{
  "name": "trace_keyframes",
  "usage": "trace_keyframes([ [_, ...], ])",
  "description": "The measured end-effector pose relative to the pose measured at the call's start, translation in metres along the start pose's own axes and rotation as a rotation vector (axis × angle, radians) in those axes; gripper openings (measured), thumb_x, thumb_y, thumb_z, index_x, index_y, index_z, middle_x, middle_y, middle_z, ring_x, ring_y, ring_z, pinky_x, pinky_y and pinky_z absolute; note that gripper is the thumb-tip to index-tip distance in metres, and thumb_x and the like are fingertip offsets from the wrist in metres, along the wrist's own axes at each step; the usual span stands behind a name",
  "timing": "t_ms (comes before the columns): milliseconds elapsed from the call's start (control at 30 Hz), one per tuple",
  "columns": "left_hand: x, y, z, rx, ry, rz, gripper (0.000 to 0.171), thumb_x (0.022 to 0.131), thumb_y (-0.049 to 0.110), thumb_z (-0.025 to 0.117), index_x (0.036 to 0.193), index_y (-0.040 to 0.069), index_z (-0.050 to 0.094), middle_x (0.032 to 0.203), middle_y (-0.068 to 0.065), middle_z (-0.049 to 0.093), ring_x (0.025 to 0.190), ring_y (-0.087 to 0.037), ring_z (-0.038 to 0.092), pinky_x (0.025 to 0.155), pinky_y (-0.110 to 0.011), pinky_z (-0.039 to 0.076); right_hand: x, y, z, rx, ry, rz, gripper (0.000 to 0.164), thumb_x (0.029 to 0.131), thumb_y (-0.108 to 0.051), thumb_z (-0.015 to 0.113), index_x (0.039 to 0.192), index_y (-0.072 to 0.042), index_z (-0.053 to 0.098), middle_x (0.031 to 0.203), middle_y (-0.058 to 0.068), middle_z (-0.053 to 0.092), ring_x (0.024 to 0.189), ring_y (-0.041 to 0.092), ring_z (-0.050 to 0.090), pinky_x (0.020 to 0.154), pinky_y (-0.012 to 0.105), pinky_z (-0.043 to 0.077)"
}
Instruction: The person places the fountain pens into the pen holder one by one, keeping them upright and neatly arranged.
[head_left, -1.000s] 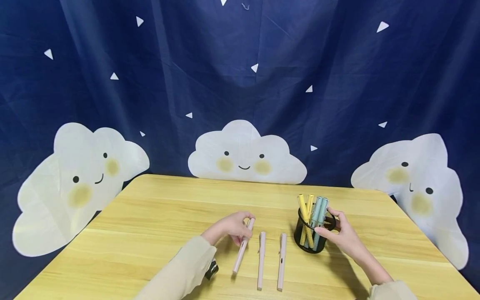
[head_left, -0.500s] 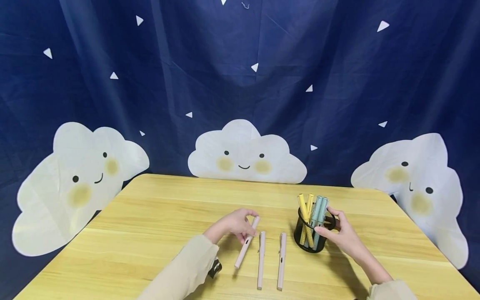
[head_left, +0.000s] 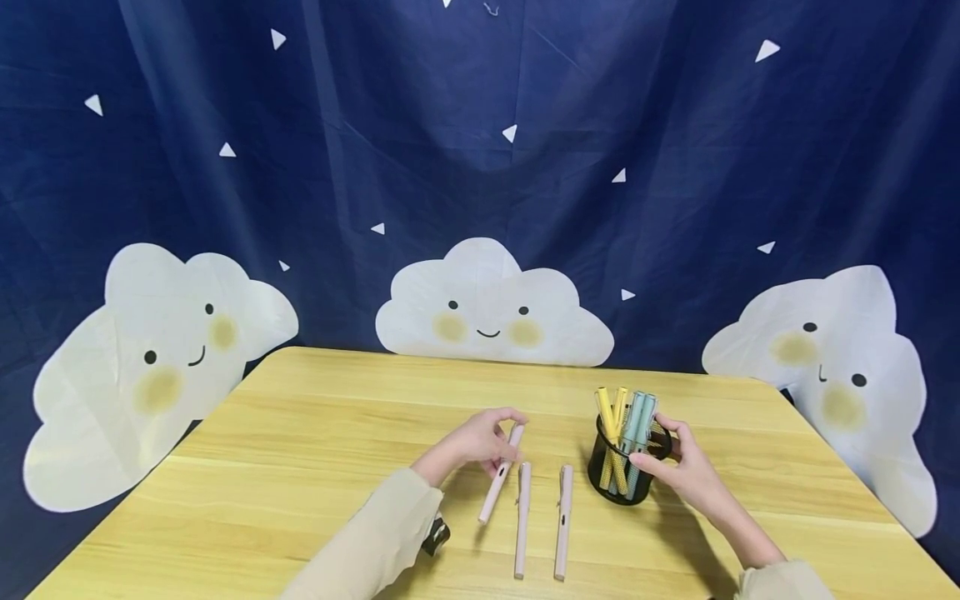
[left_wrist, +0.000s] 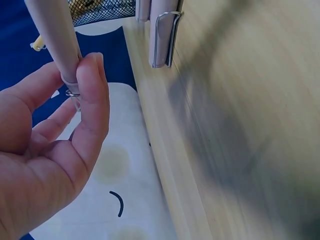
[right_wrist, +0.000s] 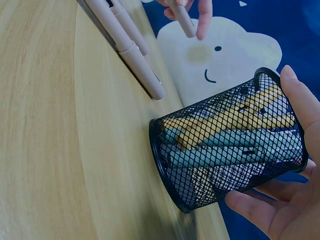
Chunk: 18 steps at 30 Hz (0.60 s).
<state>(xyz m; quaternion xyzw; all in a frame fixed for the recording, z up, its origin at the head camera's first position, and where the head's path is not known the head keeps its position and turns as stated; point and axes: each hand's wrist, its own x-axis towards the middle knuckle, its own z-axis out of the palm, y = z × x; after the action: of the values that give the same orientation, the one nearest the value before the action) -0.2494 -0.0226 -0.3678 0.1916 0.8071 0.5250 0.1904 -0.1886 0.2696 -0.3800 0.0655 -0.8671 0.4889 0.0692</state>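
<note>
My left hand (head_left: 480,437) pinches a pale pink pen (head_left: 493,497) between thumb and fingers, raised and tilted over the table. In the left wrist view the clip of this held pen (left_wrist: 73,94) shows by the fingertips. Two more pink pens, one on the left (head_left: 522,525) and one on the right (head_left: 563,525), lie side by side on the tabletop. To their right stands a black mesh pen holder (head_left: 597,467), gripped around its side by my right hand (head_left: 690,475). Inside it are yellow pens (head_left: 604,407) and teal pens (head_left: 637,415), leaning against the rim.
The wooden table (head_left: 337,417) reaches back to a dark blue curtain (head_left: 420,125) printed with smiling clouds. A small black object (head_left: 435,535) sits at the left sleeve's cuff.
My left hand has moved right and slightly away from me with the pink pen, lifting it and bringing it close to the left lying pen. The right hand and pen holder have stayed put.
</note>
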Motion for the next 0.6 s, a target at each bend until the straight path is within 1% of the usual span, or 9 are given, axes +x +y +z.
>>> trace_keyframes([
  [167, 0.0019, 0.001, 0.0021, -0.001, 0.011, 0.015, 0.046, 0.075, -0.006, 0.065, 0.119, 0.002, 0.054, 0.069, -0.012, 0.05, 0.047, -0.015, 0.05, 0.045, -0.031, 0.052, 0.0003, 0.0002, -0.0001, 0.002, -0.002, -0.002, 0.072, 0.084, -0.018, 0.063, 0.135, 0.006, 0.018, 0.118, 0.033, 0.043, 0.107, 0.04, 0.045, 0.076, 0.023, 0.044],
  [367, 0.004, 0.0033, 0.0046, 0.011, 0.01, 0.031, 0.042, 0.076, -0.005, 0.065, 0.116, 0.0, 0.056, 0.068, -0.011, 0.051, 0.047, -0.014, 0.05, 0.044, -0.027, 0.05, 0.0004, 0.0008, 0.0001, 0.006, -0.007, 0.001, 0.072, 0.084, -0.018, 0.063, 0.135, 0.006, 0.018, 0.119, 0.033, 0.043, 0.108, 0.04, 0.045, 0.076, 0.023, 0.044],
  [600, 0.0049, 0.009, 0.0083, -0.047, 0.007, 0.041, 0.042, 0.076, -0.007, 0.063, 0.116, -0.001, 0.056, 0.072, -0.012, 0.053, 0.049, -0.016, 0.052, 0.046, -0.029, 0.052, 0.0006, 0.0024, 0.0005, 0.008, 0.0, 0.008, 0.072, 0.083, -0.018, 0.064, 0.135, 0.005, 0.019, 0.118, 0.034, 0.044, 0.108, 0.041, 0.045, 0.076, 0.022, 0.044],
])
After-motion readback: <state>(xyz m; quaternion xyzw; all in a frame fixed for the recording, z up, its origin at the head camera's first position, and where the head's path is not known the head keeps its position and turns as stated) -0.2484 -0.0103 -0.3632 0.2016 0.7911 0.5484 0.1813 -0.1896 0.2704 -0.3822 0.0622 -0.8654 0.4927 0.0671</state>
